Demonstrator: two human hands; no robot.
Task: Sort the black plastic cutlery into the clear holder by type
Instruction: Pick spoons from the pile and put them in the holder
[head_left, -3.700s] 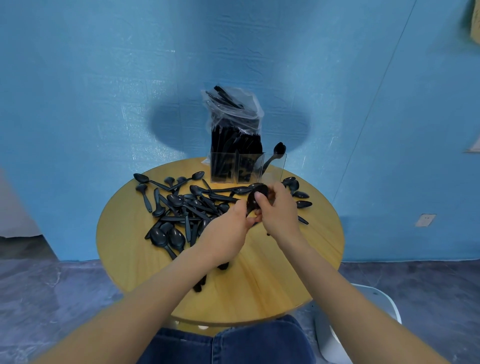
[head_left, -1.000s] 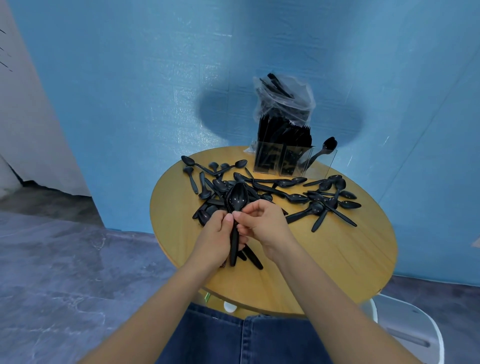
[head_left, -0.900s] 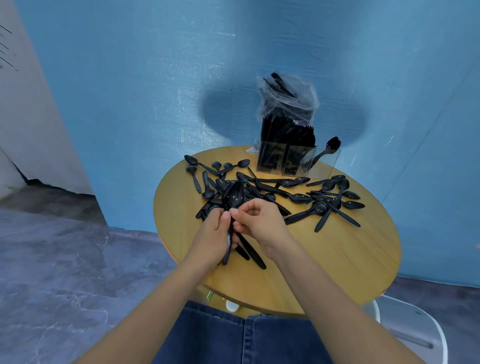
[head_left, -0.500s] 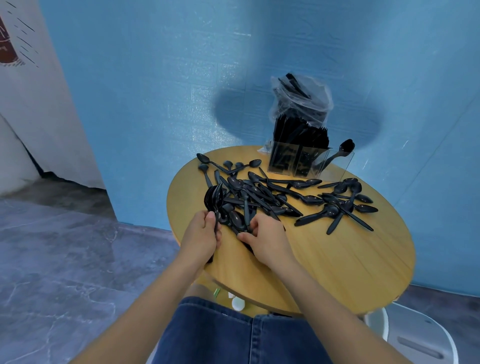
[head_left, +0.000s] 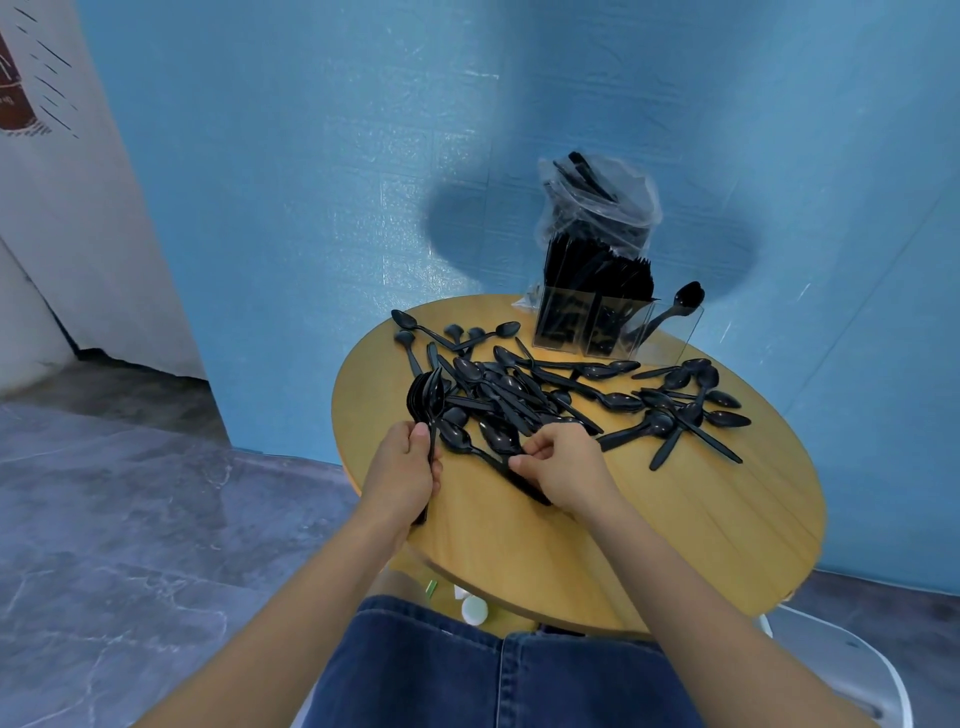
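Several black plastic spoons (head_left: 524, 392) lie scattered over the round wooden table (head_left: 675, 525). My left hand (head_left: 402, 473) grips a stacked bundle of spoons (head_left: 427, 397) by the handles, bowls pointing up and away. My right hand (head_left: 563, 462) pinches the handle of a single spoon (head_left: 501, 441) that lies on the table near the front of the pile. The clear holder (head_left: 613, 327) stands at the table's far edge, two compartments packed with black cutlery and one spoon (head_left: 675, 309) leaning in the right compartment.
A clear plastic bag of black cutlery (head_left: 597, 208) rises behind the holder against the blue wall. A white chair (head_left: 857, 670) stands at the lower right. Small white and green bits (head_left: 467, 605) lie on the floor under the table.
The view has swung left, so the table sits further right. My left hand still holds the spoon bundle; my right hand has moved a little right and taken a spoon's handle on the table.
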